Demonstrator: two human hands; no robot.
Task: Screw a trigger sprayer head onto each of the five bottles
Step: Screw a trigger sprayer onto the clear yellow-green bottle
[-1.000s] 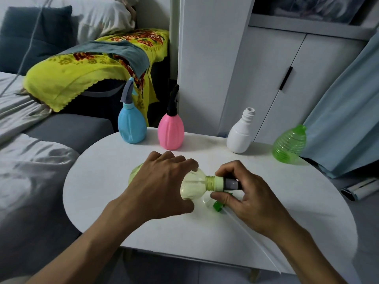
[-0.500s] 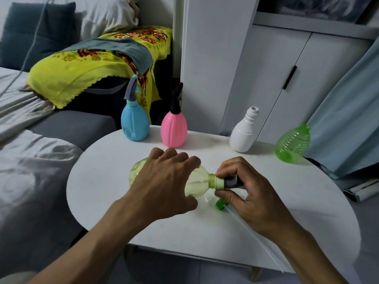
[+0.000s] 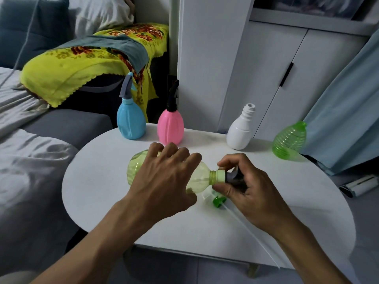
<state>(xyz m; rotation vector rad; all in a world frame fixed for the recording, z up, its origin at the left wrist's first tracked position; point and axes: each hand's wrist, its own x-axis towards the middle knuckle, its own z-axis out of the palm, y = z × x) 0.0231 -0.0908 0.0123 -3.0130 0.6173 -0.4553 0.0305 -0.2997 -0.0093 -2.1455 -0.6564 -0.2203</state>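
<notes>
A pale yellow-green bottle (image 3: 200, 177) lies on its side on the white round table (image 3: 106, 181), neck pointing right. My left hand (image 3: 164, 179) presses down over its body. My right hand (image 3: 246, 187) pinches the dark sprayer head (image 3: 232, 177) at the bottle's pale green collar. A blue bottle (image 3: 130, 124) and a pink bottle (image 3: 170, 128) stand at the back with sprayer heads on. A white bottle (image 3: 240, 132) and a ribbed green bottle (image 3: 289, 144) stand at the back right with bare necks.
A loose green sprayer part (image 3: 219, 201) with a long clear dip tube (image 3: 254, 238) lies under my right hand. A grey sofa (image 3: 67, 126) with a yellow cloth is at left. White cabinets (image 3: 266, 78) and a blue curtain (image 3: 348, 111) stand behind.
My left hand's fingers have lifted and spread over the bottle. My right hand has turned around the sprayer collar. The camera has moved slightly.
</notes>
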